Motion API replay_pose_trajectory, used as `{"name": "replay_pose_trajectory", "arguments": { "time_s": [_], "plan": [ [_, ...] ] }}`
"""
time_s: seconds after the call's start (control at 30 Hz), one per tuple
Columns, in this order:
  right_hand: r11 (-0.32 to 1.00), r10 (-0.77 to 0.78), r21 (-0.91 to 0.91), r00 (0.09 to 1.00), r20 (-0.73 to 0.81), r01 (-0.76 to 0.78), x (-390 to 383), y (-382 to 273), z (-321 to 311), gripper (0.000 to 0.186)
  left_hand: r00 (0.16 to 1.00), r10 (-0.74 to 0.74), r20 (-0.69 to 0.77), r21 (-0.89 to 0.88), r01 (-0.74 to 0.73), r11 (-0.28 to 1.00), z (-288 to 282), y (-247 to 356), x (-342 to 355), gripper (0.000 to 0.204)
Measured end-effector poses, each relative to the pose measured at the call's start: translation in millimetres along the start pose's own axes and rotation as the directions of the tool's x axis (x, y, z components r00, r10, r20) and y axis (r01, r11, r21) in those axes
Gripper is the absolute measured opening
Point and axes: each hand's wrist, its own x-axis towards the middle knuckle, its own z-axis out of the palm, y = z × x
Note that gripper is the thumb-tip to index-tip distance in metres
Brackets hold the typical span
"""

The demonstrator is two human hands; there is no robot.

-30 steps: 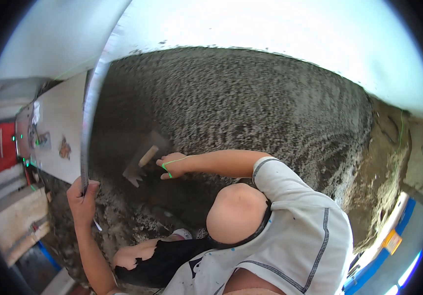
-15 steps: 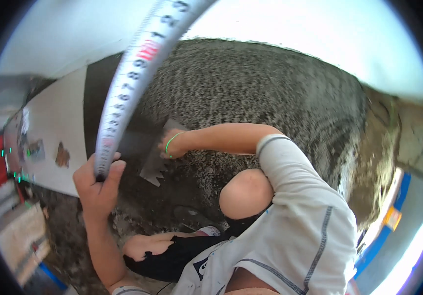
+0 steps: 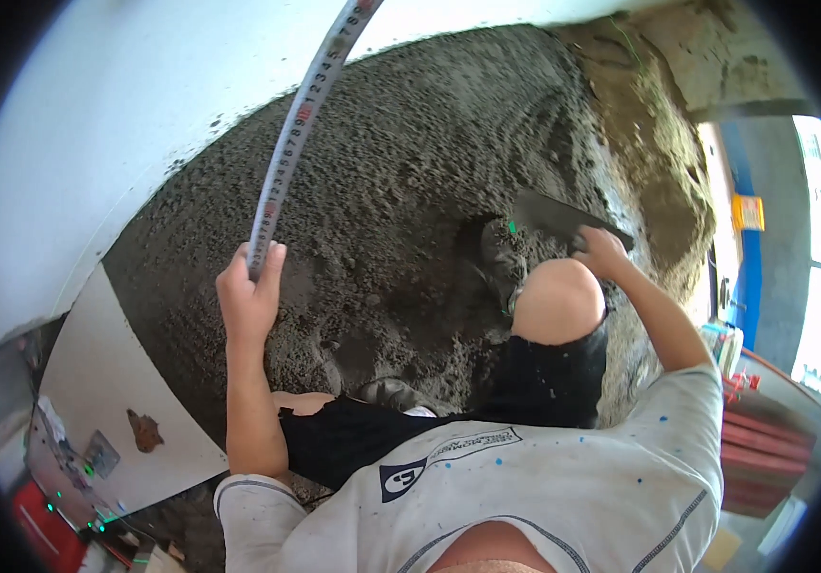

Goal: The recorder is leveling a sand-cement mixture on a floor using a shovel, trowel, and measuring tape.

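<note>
Near the middle left, my left hand [image 3: 250, 301] is closed on the lower end of a tape measure blade [image 3: 286, 158], which rises upward and out past the top edge. My right hand [image 3: 603, 252] is closed at a dark flat trowel [image 3: 558, 214], just beyond my right knee. The trowel lies over a bed of grey, grainy mortar [image 3: 401, 134]; whether its face touches the bed, I cannot tell. My fingers hide its handle.
Smoothish light board or slab [image 3: 115, 382] with a brown patch lies at the left. A white wall [image 3: 67, 172] borders the mortar. Brown sandy soil [image 3: 659, 153] lines the right side, with red stacked pieces [image 3: 764, 449] farther down. My shoe [image 3: 396, 393] rests in the mortar.
My right hand has swung the trowel from close to my left hand over to the right, past my knee. The tape blade appears farther off, and the whole view has turned.
</note>
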Motion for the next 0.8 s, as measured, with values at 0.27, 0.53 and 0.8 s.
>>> {"name": "replay_pose_trajectory", "arguments": {
  "time_s": [0.27,0.53,0.8],
  "plan": [
    [0.881,0.352,0.283,0.925,0.141,-0.378,-148.6,217.1,218.3,0.052,1.000,0.011,0.009,0.155,-0.012,0.988,-5.7,-5.5,-33.4,0.028],
    [0.962,-0.090,0.254,0.995,-0.038,0.097,192.9,12.9,196.7,0.037,0.943,-0.324,-0.072,0.312,0.330,0.891,10.5,49.1,-75.6,0.027],
    [0.881,-0.473,0.065,0.874,0.112,0.468,164.5,-58.3,91.5,0.033,0.905,-0.361,-0.224,0.353,0.421,0.836,8.7,101.6,-59.9,0.036]
  ]
}}
